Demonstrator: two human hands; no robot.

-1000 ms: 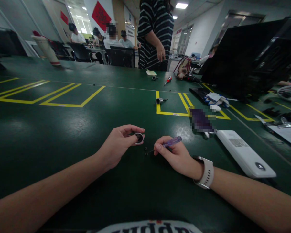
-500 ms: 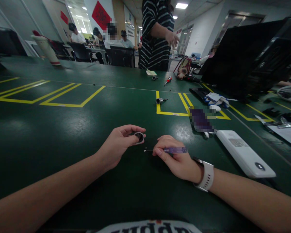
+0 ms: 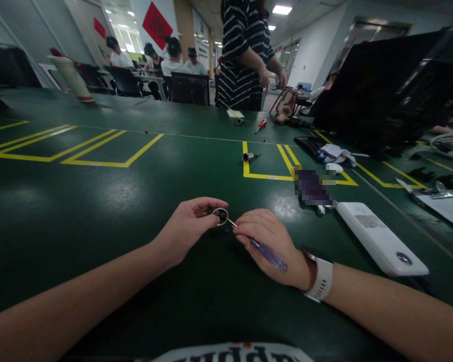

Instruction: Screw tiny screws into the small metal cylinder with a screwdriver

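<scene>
Between thumb and fingers, my left hand [image 3: 191, 223] grips a round metal part [image 3: 221, 216] with a pale rim; its open, dark side faces right. My right hand [image 3: 266, 244] is closed around a small screwdriver with a clear purple handle [image 3: 268, 254]. The screwdriver's thin shaft points up and left, and its tip reaches the opening of the round part. Whether the tip touches anything inside is too small to tell. A tiny dark piece [image 3: 227, 231] lies on the green table just below the round part.
Right of my hands lie a white power bank [image 3: 381, 239] and a blurred dark phone [image 3: 313, 186]. Farther back are another metal part [image 3: 250, 157], a red screwdriver [image 3: 261, 125] and gloves [image 3: 335, 155]. A person in stripes [image 3: 243, 60] stands across the table; a cup [image 3: 72, 78] stands far left.
My right hand has tilted the screwdriver, bringing its tip from the table up to the round part. My left hand has turned that part slightly. The standing person's hands have moved lower.
</scene>
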